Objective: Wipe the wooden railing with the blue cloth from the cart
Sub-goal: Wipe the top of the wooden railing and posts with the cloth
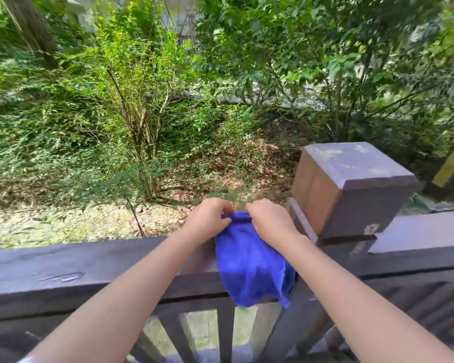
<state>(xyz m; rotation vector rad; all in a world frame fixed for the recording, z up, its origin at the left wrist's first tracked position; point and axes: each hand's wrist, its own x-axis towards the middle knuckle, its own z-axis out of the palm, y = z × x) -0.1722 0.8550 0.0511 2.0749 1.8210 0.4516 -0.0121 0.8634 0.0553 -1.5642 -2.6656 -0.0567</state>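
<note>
A dark wooden railing [71,268] runs across the lower part of the head view. A blue cloth [249,268] hangs in front of and above its top rail, near the middle. My left hand [207,218] pinches the cloth's upper left edge. My right hand [270,221] grips the upper right edge, close beside the left hand. Both hands hold the cloth out past the rail, and its lower part drapes down over the rail's near face. The cart is out of view.
A square wooden post [351,189] with a flat cap stands just right of my hands. The rail continues right of it [425,231]. Slats [226,334] run below the rail. Beyond lie bushes, trees and leaf-strewn ground.
</note>
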